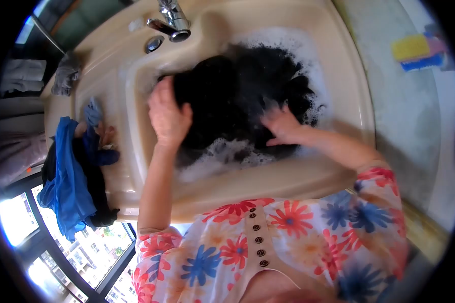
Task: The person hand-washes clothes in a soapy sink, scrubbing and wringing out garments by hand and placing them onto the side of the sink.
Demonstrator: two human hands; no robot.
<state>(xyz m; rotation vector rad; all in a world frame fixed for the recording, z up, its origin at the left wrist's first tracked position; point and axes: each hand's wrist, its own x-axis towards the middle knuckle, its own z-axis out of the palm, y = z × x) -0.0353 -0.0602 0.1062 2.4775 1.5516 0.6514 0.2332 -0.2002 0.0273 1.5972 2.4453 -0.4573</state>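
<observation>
Dark cloth [212,86] lies soaking in the basin of a cream sink [268,187], bunched across the middle and far part, with white foam [308,45] along its far and right edges and more foam on the near side. The person's left hand [169,113] is at the cloth's left edge, thumb held apart from the blurred fingers; whether they grip the fabric cannot be told. The right hand [280,123] is at the right part of the cloth, fingers spread, tips blurred at the water, with no hold visible. At the far side stands a chrome faucet [174,25]. On the left, a blue garment [68,177] and darker pieces hang over the sink's edge, above a window [106,247], and a grey cloth [65,74] lies farther off. On the far right is a yellow and blue sponge [414,53]. The person wears a floral top [202,262] with a buttoned placket
</observation>
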